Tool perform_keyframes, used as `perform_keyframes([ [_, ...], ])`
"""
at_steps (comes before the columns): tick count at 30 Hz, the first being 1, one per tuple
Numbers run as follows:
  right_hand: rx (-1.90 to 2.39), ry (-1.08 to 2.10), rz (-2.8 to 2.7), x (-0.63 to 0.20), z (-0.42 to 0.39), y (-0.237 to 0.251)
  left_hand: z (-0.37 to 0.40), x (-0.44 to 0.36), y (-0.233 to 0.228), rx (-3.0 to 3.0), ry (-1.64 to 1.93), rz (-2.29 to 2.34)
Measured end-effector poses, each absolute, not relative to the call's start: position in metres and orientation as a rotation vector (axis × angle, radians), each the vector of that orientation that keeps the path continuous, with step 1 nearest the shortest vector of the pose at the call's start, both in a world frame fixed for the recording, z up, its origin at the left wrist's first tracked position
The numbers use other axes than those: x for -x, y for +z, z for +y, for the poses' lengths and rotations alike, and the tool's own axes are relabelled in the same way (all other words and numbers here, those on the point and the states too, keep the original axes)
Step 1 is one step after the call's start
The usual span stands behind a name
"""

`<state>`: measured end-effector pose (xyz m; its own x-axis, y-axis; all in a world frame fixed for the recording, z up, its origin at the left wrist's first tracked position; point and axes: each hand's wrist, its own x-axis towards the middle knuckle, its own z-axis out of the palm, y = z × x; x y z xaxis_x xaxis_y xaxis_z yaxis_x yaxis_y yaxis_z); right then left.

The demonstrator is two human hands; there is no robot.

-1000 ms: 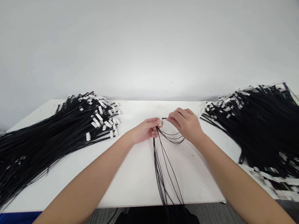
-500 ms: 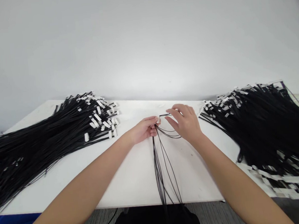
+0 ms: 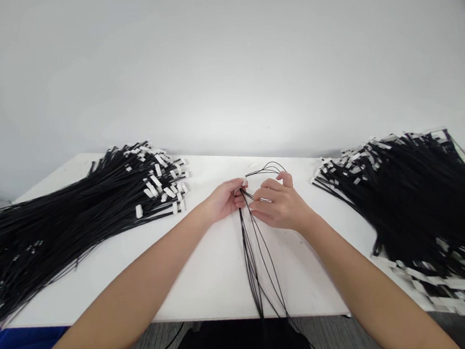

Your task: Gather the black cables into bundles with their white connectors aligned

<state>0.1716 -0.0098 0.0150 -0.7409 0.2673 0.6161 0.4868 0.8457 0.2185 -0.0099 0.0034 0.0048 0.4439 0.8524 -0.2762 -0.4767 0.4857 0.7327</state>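
Two bare hands meet at the middle of a white worktop (image 3: 208, 274), the left hand (image 3: 223, 201) in a closed grip pinching a few thin black cables (image 3: 250, 249) near their looped tops, the right hand (image 3: 278, 206) curled closed around the same strands. Large heaps of tagged black cables lie left (image 3: 57, 222) and right (image 3: 417, 196).

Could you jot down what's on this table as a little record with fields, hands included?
Left hand: left hand pinches a small bunch of black cables near their top ends
Right hand: right hand closed on the same bunch, fingers curled around the strands
Bunch: hangs toward the person, over the table's near edge
Left pile: big heap of black cables with white tags
Right pile: similar heap
Surface: white table
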Motion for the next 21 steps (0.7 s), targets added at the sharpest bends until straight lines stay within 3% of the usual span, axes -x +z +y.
perform_keyframes([
  [15, 0.549, -0.535, -2.43, -0.165, -0.012, 0.014, 0.0, 0.008, 0.007, -0.631, 0.91, 0.725],
  [21, 0.659, -0.171, -2.178, -0.174, -0.01, 0.022, 0.002, 0.008, 0.006, -0.615, 0.875, 0.688],
])
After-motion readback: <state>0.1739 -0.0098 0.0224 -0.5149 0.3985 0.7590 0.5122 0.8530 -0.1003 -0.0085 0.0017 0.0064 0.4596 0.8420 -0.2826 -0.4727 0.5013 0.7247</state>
